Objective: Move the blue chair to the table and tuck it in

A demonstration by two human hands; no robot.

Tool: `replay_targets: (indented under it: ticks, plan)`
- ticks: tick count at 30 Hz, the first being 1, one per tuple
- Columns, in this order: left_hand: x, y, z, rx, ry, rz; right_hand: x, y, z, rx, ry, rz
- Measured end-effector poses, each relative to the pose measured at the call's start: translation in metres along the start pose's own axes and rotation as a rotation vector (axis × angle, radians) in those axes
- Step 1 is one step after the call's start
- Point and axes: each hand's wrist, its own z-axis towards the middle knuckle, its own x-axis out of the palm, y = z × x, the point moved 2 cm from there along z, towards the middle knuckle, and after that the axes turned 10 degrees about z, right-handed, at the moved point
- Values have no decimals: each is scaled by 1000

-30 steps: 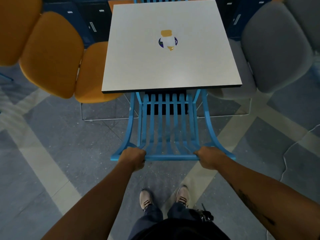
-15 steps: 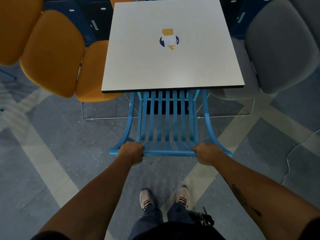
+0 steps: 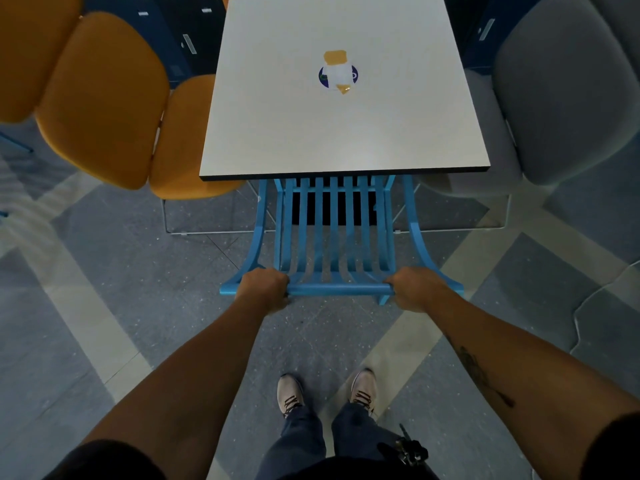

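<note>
We have the left hand (image 3: 265, 288) and right hand (image 3: 414, 288) each wrapped closed over the top rail of the blue chair (image 3: 337, 237), whose seat sits hidden under the near edge of the table (image 3: 346, 133), backrest slats leaning toward us. We judge the tuck-in step nearly done. Next move calls for a short straight push, keeping clear of the orange chair (image 3: 104, 98) at left and grey chair (image 3: 554, 91) at right.
</note>
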Motion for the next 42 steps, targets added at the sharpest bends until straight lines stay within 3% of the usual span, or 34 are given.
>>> replay_targets:
  ticks: [6, 27, 34, 42]
  plan:
    - [-3, -6, -2, -23, 16, -3, 11, 4, -2, 74, -72, -62]
    - [-27, -6, 4, -97, 33, -20, -10, -2, 10, 110, -73, -51]
    - [-31, -1, 4, -5, 110, -42, -14, -3, 6, 95, -79, 32]
    - [-76, 6, -8, -31, 20, -55, -60, 17, -8, 140, -132, 166]
